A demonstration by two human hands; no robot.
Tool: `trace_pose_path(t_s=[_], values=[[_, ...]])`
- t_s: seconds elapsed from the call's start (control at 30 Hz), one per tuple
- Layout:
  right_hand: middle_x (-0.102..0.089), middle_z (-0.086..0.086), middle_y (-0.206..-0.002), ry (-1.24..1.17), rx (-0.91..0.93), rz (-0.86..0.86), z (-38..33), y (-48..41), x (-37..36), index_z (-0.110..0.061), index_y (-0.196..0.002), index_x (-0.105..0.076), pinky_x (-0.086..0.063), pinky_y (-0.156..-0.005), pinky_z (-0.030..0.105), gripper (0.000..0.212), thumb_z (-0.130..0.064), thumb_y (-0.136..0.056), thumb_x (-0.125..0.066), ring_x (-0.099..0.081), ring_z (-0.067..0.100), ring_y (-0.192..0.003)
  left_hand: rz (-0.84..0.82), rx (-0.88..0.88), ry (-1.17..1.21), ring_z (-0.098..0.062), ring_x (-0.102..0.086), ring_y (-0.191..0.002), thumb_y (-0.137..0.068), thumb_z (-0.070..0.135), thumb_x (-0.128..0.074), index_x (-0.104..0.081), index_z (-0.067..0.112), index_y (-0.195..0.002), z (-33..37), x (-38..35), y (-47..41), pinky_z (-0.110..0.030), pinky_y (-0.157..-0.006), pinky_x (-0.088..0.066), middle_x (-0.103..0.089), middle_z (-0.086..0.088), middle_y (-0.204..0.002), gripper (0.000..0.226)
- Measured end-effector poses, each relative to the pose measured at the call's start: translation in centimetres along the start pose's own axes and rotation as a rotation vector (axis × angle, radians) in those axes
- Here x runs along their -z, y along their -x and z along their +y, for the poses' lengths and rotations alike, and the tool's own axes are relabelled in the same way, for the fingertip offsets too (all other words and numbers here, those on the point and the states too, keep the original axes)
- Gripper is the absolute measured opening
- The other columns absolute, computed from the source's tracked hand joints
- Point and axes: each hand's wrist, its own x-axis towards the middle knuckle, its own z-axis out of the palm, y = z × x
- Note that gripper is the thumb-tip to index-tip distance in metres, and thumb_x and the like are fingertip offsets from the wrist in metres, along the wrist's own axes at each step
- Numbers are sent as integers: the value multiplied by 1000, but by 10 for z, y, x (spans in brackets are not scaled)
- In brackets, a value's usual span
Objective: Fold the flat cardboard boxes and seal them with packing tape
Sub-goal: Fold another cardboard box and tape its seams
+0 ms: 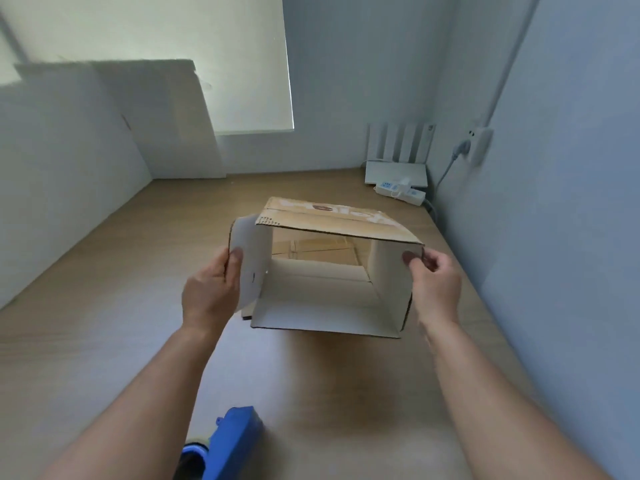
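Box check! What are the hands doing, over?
Left hand pinches left flap, right hand pinches right wall. Box opened up, near end open. Tape gun lies near, untouched.

Wood-grain surface runs to pale, plain walls. A window with a lowered roller blind is backlit and supplies soft daylight. In the rear right corner stand a white router with four antennas, a power strip and a wall socket with a plug inserted.
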Motion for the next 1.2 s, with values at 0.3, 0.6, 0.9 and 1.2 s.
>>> trace_pose_path(t_s=[0.3, 0.6, 0.9, 1.2], values=[[-62, 15, -89, 670, 488, 49, -62, 49, 58, -4, -91, -62, -34, -61, 32, 17, -19, -92, -53, -51, 35, -77, 69, -15, 109, -36, -61, -68, -89, 25, -51, -52, 9, -71, 58, 78, 34, -49, -66, -54, -57, -10, -65, 24], [-67, 8, -78, 590, 41, -469, -74, 82, 96, -7, -86, -60, -58, -67, 33, 26, -32, -92, -58, -70, 21, -68, -250, 60, -164, -18, -62, -55, -86, 20, -56, -52, 17, -79, 71, 84, 105, -33, -59, -55, -61, -2, -65, 9], [-68, 11, -112, 67, -201, -809, -15, 95, 149, -2, -114, -61, -42, -106, 40, 76, -66, -74, -61, -67, 18, -102, -617, 110, 489, -6, -63, -105, -59, 95, -36, -73, 18, -90, 35, 87, 162, -31, -95, -44, -72, 7, -103, 91], [-56, -8, -133, -184, -155, -998, 24, 121, 171, -23, -128, -54, -38, -107, 26, 93, -63, -48, -82, -50, 3, -124, -800, 237, 683, 4, -36, -134, -48, 103, -16, -73, 29, -110, 0, 75, 190, -50, -119, -14, -47, 17, -142, 113]])
